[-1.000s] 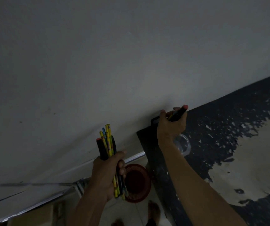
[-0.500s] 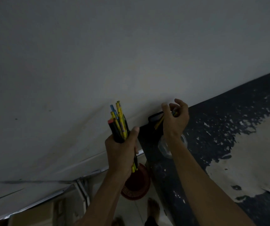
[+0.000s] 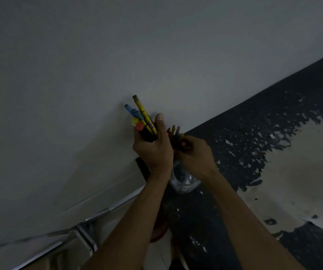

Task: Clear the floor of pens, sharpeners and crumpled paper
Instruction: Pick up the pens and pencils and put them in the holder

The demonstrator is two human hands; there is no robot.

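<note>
My left hand (image 3: 153,147) grips a bundle of pens and pencils (image 3: 141,117), yellow, blue and black, their ends pointing up in front of the pale wall. My right hand (image 3: 194,154) is right beside it, its curled fingers holding a few more pens (image 3: 176,133) whose tips stick up between the two hands. Both hands hover above the corner of a dark worn tabletop (image 3: 234,145). A clear plastic cup (image 3: 184,180) stands on the tabletop just below my wrists.
A red round basket (image 3: 159,228) sits on the floor under my left forearm, mostly hidden. A metal frame (image 3: 90,221) runs along the wall at lower left. The tabletop's black coating is peeled away at the right (image 3: 303,172). My bare foot (image 3: 175,248) shows below.
My left hand has risen and moved right with its bundle until it meets my right hand. My right hand has come down slightly from the table's far corner.
</note>
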